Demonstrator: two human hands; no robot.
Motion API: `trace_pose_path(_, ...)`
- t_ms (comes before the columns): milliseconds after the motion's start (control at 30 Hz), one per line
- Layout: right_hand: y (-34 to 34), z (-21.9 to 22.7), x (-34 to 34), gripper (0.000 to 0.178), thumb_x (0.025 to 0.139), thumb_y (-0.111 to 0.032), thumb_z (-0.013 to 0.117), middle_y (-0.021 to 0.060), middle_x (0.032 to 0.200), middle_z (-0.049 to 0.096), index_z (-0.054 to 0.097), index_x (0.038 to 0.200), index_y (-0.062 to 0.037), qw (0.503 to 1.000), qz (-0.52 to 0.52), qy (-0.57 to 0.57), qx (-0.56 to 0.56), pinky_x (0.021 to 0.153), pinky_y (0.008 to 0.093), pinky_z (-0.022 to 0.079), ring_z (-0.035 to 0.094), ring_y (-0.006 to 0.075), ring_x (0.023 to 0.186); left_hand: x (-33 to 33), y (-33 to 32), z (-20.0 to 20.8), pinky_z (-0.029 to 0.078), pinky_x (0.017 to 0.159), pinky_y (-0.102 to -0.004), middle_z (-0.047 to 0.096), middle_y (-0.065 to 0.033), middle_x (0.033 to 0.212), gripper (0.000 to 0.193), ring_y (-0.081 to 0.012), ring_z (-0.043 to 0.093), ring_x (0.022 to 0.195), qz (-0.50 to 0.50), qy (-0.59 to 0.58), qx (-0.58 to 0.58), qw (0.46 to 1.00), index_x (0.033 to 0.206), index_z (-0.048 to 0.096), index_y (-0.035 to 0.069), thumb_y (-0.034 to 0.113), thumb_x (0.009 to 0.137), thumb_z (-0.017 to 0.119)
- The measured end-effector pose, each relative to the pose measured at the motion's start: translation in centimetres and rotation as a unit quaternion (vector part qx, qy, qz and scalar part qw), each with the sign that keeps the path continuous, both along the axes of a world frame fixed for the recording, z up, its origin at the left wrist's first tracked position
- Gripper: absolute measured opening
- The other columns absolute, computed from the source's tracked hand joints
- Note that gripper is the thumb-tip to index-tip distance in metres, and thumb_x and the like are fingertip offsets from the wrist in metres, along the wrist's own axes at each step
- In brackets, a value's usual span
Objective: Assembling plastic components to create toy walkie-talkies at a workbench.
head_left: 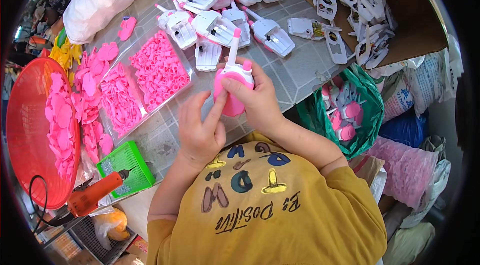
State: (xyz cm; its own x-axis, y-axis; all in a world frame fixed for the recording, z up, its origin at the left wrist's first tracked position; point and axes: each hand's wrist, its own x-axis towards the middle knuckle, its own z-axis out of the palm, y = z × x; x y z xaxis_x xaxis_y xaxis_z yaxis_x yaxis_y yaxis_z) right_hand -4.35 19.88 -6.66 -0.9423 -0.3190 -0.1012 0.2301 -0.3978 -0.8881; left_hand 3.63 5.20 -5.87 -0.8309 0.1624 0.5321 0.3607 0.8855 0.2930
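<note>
A pink and white toy walkie-talkie [233, 107] is tilted in front of my chest, its pink-tipped antenna pointing away from me. My right hand [264, 99] grips it with the thumb across its pink front and fingers behind. My left hand [201, 127] has its fingers apart, and the index fingertip touches the toy's left edge. Beyond my hands lies a pile of white toy walkie-talkie shells [216, 26] with pink antenna tips, many showing open compartments. To the left, a clear divided tray [186, 81] holds small pink pieces.
At left, a red basket [27, 130] holds pink covers. Nearby lie an orange power screwdriver [95, 196] and a green tray [143, 160] of small metal bits. A cardboard box [417, 30] of white parts sits far right. A green bag [312, 112] of toys hangs beside the table.
</note>
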Motion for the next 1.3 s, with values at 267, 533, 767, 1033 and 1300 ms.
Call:
trace_pose_path(267, 0.3, 1.5, -0.6, 0.053, 0.096, -0.019, 0.064, 0.0068, 0.122, 0.059, 0.04, 0.143, -0.01, 0.985, 0.052, -0.118, -0.11, 0.087, 0.031, 0.052, 0.06, 0.0137, 0.109, -1.2, 1.3, 0.1, 0.046, 0.103, -0.0391, 0.05, -0.0208, 0.139, 0.072, -0.032, 0.053, 0.129, 0.004, -0.112, 0.18, 0.977, 0.146, 0.043, -0.003, 0.007, 0.082, 0.076)
trace_pose_path(533, 1.5, 0.1, -1.9, 0.06, 0.098, -0.045, 0.059, 0.0139, 0.149, 0.048, 0.044, 0.143, -0.0079, 0.956, 0.189, -0.062, -0.218, 0.11, 0.0461, 0.042, 0.05, 0.0264, 0.134, -1.7, 1.5, 2.9, 0.052, 0.094, -0.0314, 0.059, -0.011, 0.125, 0.055, -0.019, 0.062, 0.11, -0.065, -0.189, 0.514, 0.834, 0.139, 0.053, 0.0, 0.009, 0.089, 0.073)
trace_pose_path(767, 1.8, -1.8, -2.3, 0.061, 0.087, -0.016, 0.077, 0.0054, 0.129, 0.062, 0.047, 0.141, -0.0111, 0.933, 0.14, -0.143, -0.299, 0.105, 0.0387, 0.047, 0.059, 0.0204, 0.121, -1.7, 1.7, 3.3, 0.055, 0.085, -0.0318, 0.065, -0.0149, 0.108, 0.039, -0.0212, 0.066, 0.095, 0.001, -0.124, 0.407, 0.905, 0.128, 0.062, -0.002, 0.001, 0.089, 0.069)
trace_pose_path(1033, 1.7, -0.1, -2.0, 0.059, 0.076, -0.004, 0.082, 0.0075, 0.119, 0.067, 0.056, 0.13, -0.0049, 0.988, 0.019, 0.148, 0.044, 0.082, 0.03, 0.056, 0.068, 0.0192, 0.098, -2.2, 0.2, 2.1, 0.052, 0.1, -0.038, 0.05, -0.0124, 0.141, 0.065, -0.024, 0.053, 0.129, -0.055, -0.256, 0.556, 0.789, 0.15, 0.036, 0.001, -0.002, 0.091, 0.063)
trace_pose_path(1300, 0.7, 1.0, -0.8, 0.057, 0.066, -0.002, 0.082, 0.0098, 0.098, 0.065, 0.059, 0.117, -0.0071, 0.821, -0.1, 0.465, 0.315, 0.074, 0.0418, 0.05, 0.063, 0.0316, 0.086, -3.0, 0.7, 0.6, 0.049, 0.102, -0.0375, 0.053, -0.0125, 0.135, 0.068, -0.0231, 0.055, 0.124, -0.104, -0.238, 0.682, 0.683, 0.144, 0.038, 0.0, 0.007, 0.087, 0.075)
